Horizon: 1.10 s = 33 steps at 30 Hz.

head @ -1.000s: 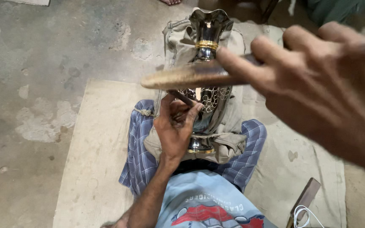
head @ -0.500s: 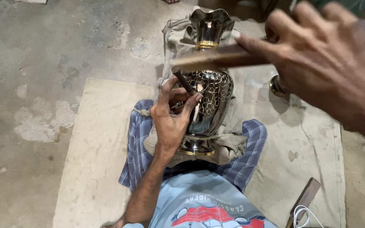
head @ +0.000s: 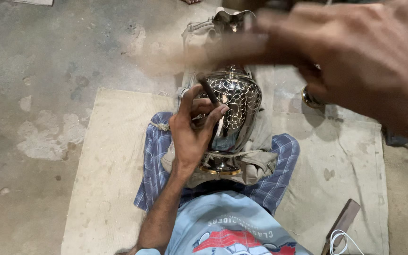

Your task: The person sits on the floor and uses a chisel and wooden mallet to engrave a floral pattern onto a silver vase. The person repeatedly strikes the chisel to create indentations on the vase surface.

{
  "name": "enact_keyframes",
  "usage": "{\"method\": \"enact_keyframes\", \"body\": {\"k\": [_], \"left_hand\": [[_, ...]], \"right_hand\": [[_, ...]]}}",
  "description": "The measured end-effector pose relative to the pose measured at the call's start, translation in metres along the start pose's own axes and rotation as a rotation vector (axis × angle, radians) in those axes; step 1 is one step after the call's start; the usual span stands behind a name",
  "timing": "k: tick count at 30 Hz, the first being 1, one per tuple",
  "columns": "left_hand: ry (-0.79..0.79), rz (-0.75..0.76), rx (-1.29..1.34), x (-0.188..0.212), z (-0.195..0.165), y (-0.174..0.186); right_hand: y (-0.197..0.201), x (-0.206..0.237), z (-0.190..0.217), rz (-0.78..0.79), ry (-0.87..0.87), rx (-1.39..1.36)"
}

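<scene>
Left hand [head: 192, 134] curled, fingers narrowed round a dark punch [head: 208, 90] held tip-down against the patterned flank of a silver metal vase [head: 237, 108], lying on a beige cloth [head: 256, 163] across blue checked-cloth legs. Right hand [head: 350, 56] raised high and close, blurred, fingers closed round a wooden stick [head: 213, 49] above the vase. Beige mat [head: 114, 156] beneath, on concrete floor.

The metal vase [head: 234, 106] lies on the lap cloth [head: 256, 165], over a mat [head: 114, 156] on the floor [head: 34, 71].
</scene>
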<state>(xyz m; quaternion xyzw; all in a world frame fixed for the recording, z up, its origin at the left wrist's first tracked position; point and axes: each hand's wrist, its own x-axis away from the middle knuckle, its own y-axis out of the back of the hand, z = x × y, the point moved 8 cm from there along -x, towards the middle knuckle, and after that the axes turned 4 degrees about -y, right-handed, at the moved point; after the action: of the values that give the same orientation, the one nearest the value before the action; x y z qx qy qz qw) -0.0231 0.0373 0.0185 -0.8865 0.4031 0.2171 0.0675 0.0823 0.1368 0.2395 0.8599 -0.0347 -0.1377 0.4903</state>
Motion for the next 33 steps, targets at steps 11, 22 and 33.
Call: {"method": "enact_keyframes", "body": {"k": [11,22,33], "left_hand": [[-0.070,0.234,-0.018,-0.021,-0.008,-0.007],[-0.162,0.567,-0.052,-0.037,-0.025,-0.021],[-0.229,0.766,-0.065,-0.053,-0.035,-0.035]], "right_hand": [[-0.028,0.038,-0.019,-0.095,-0.152,-0.248],[-0.066,0.094,-0.016,-0.203,-0.290,-0.419],[-0.117,0.151,-0.015,-0.044,-0.596,-0.552]]}}
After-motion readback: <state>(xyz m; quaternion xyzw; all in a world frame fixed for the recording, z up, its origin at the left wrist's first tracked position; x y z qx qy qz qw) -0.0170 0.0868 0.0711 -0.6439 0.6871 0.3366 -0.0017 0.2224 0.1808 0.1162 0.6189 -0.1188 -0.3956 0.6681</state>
